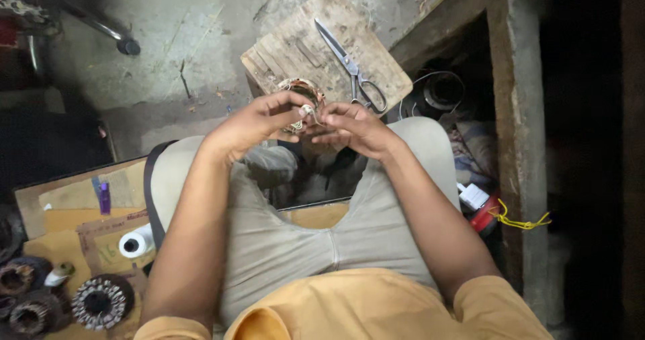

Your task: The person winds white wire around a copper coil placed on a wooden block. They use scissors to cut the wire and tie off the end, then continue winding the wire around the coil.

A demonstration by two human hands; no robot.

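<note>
I sit with knees apart and hold a small round motor stator (300, 91) with copper windings between both hands, just above my knees. My left hand (259, 119) grips its left side, thumb and fingers curled around the ring. My right hand (349, 126) pinches pale wire ends at the stator's right edge. Most of the stator is hidden behind my fingers.
A worn wooden block (289, 44) stands just beyond my hands with steel scissors (349, 64) lying on it. On cardboard at the left lie a white tape roll (136, 242), a purple lighter (104, 197) and several round stators (102, 302). A wooden post (521, 132) stands at right.
</note>
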